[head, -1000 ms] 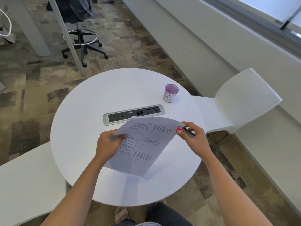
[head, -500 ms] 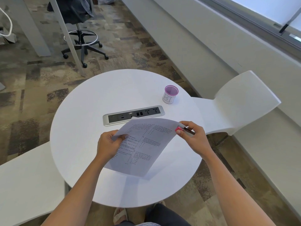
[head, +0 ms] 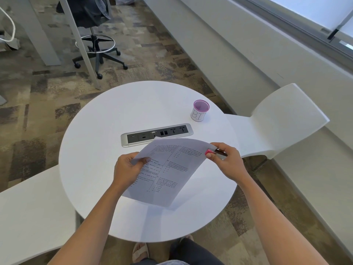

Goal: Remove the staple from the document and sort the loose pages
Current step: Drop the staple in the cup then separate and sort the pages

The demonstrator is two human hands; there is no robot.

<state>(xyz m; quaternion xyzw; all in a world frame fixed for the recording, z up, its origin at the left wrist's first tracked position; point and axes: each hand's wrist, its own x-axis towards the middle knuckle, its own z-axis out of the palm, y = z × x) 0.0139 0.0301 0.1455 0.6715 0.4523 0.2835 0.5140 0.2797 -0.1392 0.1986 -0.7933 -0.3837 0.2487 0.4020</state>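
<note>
Head view: staple unseen under right hand (head: 227,161)

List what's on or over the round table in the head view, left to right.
left hand → document → pink-tipped tool → right hand. Farther back: power strip → purple cup.

1. A round white counter (head: 114,115) stands on patchy brown-grey carpet (head: 38,96).
2. White moulded seats (head: 282,119) flank it.
3. A black swivel chair (head: 95,25) stands beyond.
4. Daylight enters through a window (head: 315,10) above the pale wall (head: 229,46).
</note>
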